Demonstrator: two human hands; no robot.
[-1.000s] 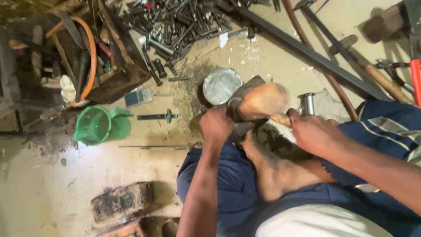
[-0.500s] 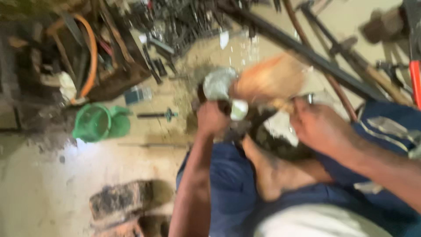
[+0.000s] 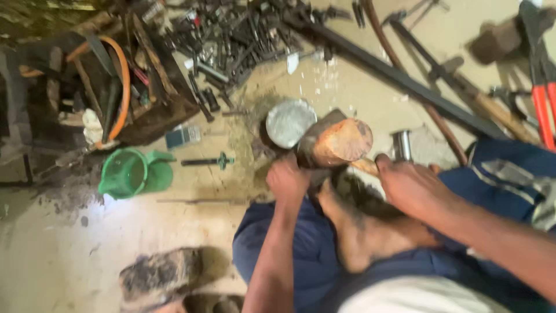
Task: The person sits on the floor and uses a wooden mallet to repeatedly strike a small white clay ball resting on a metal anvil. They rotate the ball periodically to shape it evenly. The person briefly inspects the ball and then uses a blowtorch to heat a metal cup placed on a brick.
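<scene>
Starting at the left of my view, I see a dark wooden crate (image 3: 87, 87) stuffed with tools, an orange hose (image 3: 123, 87) looping over its edge. Just below it a green plastic jug (image 3: 130, 173) lies on the dusty concrete floor (image 3: 58, 255), with a small blue-and-white box (image 3: 182, 137) and a dark bolt (image 3: 205, 162) just to its right. A grimy block (image 3: 159, 277) sits low in the frame. Across the top, a heap of dark metal bolts and rods (image 3: 237, 40) spreads over the floor.

Moving toward the middle, my left hand (image 3: 288, 182) is curled shut around something dark under the mallet head; the picture is blurred there, so I cannot tell what the piece is, perhaps a metal part. Just above that hand is a round grey metal tin (image 3: 290, 122). Beside the tin, the wooden mallet (image 3: 341, 142) has its rounded head hanging right over the left hand, and its handle runs down into my right hand (image 3: 412, 188), which is closed around it. My bare foot (image 3: 362, 232) is tucked between the two forearms, resting on blue trousers (image 3: 289, 255).

Farther right, a small shiny metal cylinder (image 3: 402, 145) stands just beyond the right hand. A long dark steel bar (image 3: 399, 75) crosses diagonally behind it, and red-handled cutters (image 3: 543, 98) lie at the far right edge.
</scene>
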